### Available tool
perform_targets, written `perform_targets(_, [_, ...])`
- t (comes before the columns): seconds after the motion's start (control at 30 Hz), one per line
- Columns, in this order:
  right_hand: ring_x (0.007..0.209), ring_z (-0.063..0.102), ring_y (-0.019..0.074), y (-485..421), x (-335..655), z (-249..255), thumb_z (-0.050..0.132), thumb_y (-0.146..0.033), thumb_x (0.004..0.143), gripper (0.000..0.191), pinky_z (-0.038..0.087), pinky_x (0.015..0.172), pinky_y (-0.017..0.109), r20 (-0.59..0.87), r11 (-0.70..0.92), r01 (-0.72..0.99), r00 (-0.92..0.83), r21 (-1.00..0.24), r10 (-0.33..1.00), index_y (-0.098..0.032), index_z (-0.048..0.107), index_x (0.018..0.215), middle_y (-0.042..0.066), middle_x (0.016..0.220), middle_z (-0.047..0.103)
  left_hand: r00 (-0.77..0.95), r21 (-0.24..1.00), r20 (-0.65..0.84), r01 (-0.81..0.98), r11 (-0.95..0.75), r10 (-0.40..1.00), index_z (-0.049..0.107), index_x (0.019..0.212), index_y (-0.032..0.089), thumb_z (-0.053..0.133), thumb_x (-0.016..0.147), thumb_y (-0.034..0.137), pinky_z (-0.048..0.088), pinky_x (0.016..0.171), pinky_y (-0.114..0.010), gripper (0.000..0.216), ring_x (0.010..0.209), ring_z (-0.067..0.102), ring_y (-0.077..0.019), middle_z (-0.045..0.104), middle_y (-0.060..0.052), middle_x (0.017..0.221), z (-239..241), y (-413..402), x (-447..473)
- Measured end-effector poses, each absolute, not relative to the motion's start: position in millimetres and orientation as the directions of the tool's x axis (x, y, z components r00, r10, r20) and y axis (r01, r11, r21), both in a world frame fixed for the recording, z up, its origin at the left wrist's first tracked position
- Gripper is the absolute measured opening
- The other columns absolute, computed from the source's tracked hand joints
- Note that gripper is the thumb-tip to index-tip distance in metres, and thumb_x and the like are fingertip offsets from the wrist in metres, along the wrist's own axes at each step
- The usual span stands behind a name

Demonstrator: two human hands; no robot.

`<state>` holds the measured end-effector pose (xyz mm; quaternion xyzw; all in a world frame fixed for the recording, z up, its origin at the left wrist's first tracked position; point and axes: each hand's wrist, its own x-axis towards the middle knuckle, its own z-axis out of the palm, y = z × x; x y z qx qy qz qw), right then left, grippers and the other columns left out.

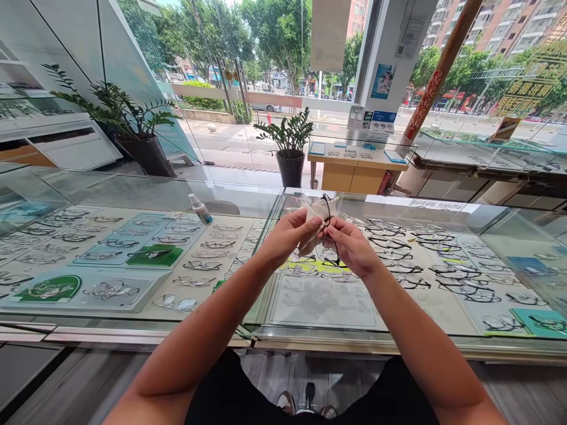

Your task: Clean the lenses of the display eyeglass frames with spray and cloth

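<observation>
Both my hands are raised together over a glass display counter (133, 195). My left hand (290, 233) pinches a pale cleaning cloth (319, 211) against a pair of thin black-framed glasses (331, 248). My right hand (352, 248) grips the frame of the same glasses, fingers curled round it. The lens sits between the two hands, partly covered by the cloth and my fingers.
A small spray bottle (200, 209) lies on the counter glass to the left. Under the glass lie several rows of glasses on trays (119, 242). Two potted plants (290, 139) stand beyond the counter, with a wooden display table (358, 165) and shop windows behind.
</observation>
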<state>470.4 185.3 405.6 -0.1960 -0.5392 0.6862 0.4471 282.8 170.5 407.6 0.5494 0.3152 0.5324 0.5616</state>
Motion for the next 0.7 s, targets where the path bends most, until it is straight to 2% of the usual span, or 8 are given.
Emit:
perform_targets(0.07, [0.079,0.056,0.0183,184.9,470.4,406.2,0.097,-0.062,0.074,0.045,0.05,0.083,0.036,0.209,-0.022,-0.399,-0.525,-0.917,0.825,-0.026,0.072,0.08,0.002,0.085,0.072,0.251,0.954,0.228,-0.253,-0.164,0.941,0.073,0.086,0.018,0.088,0.088,0.061,0.04,0.049,-0.024,0.046,0.056,0.054,-0.0105,0.064,-0.002,0.075,407.8,170.6,283.2])
perform_targets(0.13, [0.078,0.057,0.0182,184.5,470.2,406.2,0.097,-0.061,0.073,0.044,0.05,0.081,0.036,0.202,-0.033,-0.402,-0.527,-0.915,0.825,-0.026,0.072,0.08,0.002,0.085,0.072,0.258,0.95,0.231,-0.267,-0.161,0.938,0.073,0.085,0.017,0.089,0.086,0.061,0.042,0.05,-0.024,0.047,0.059,0.056,-0.0114,0.066,-0.003,0.075,409.3,170.5,284.3])
perform_targets(0.37, [0.078,0.055,0.0171,185.3,468.3,402.3,0.099,-0.06,0.07,0.044,0.046,0.075,0.034,0.19,-0.073,-0.428,-0.54,-0.901,0.82,-0.024,0.079,0.082,0.003,0.083,0.07,0.233,0.92,0.283,-0.34,-0.195,0.93,0.074,0.087,0.016,0.096,0.083,0.047,0.054,0.068,-0.025,0.038,0.068,0.064,-0.0129,0.07,-0.002,0.075,414.0,167.4,288.5])
perform_targets(0.7, [0.082,0.06,0.0192,183.6,472.2,404.2,0.098,-0.056,0.072,0.04,0.047,0.076,0.035,0.181,-0.071,-0.401,-0.555,-0.913,0.812,-0.024,0.082,0.088,0.003,0.083,0.074,0.256,0.926,0.304,-0.308,-0.22,0.918,0.076,0.085,0.017,0.092,0.086,0.048,0.055,0.066,-0.027,0.035,0.066,0.068,-0.0154,0.075,-0.005,0.073,418.0,166.5,282.8])
